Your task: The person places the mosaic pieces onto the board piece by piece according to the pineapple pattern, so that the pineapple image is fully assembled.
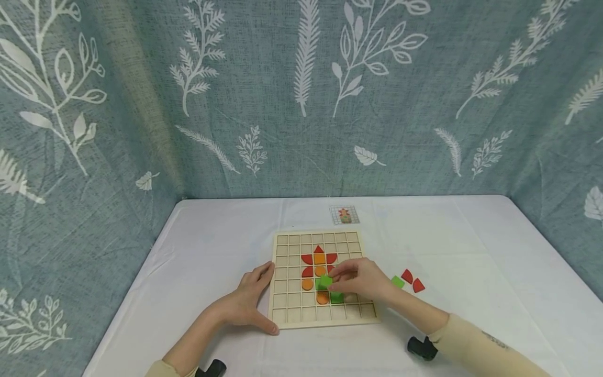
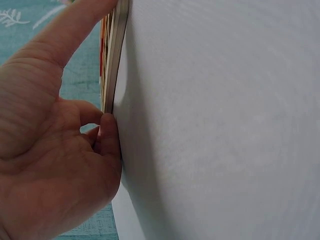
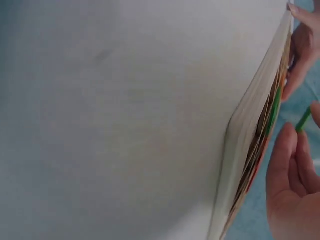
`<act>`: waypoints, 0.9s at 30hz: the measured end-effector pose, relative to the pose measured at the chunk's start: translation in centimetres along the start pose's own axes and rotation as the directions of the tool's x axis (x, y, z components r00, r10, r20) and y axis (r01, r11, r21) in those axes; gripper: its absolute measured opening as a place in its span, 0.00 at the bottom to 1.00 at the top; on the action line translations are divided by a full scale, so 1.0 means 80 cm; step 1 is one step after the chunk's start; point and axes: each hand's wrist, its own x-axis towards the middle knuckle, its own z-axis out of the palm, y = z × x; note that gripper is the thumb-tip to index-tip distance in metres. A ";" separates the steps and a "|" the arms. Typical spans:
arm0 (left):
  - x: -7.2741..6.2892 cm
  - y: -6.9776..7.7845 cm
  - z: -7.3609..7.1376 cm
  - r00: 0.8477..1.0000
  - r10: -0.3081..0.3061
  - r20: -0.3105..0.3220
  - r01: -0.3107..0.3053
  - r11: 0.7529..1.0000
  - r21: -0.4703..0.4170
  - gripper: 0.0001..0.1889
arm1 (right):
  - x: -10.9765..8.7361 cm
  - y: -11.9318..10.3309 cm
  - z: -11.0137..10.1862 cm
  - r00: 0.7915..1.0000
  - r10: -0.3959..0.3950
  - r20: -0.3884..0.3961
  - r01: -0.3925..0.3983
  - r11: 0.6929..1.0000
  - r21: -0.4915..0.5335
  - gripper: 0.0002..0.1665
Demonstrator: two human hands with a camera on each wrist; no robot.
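Note:
A square wooden grid board (image 1: 293, 314) lies on the white table. On it several red, orange and green tiles sit in the grid's cells. The right hand (image 1: 361, 278) pinches a green square tile (image 1: 326, 281) between thumb and fingers, just over the middle of the board. In the right wrist view that tile (image 3: 303, 121) shows edge-on, apart from the board. At the board's left side, the left hand (image 1: 246, 302) is spread, its thumb by the near left corner and its fingers touching the left edge. The left wrist view shows its fingertips against the board's side (image 2: 118, 55).
Right of the board lie a loose green tile (image 1: 398, 281) and two red quarter-round tiles (image 1: 417, 285). A small pattern card (image 1: 345, 214) lies behind the board. A blue-green curtain (image 1: 292, 146) with white leaves hangs behind the table (image 1: 226, 225).

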 end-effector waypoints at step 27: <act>-0.001 0.001 0.000 1.000 0.006 0.005 -0.006 1.000 0.015 0.71 | 0.014 -0.023 0.042 0.941 -0.304 0.150 0.336 0.896 -0.290 0.10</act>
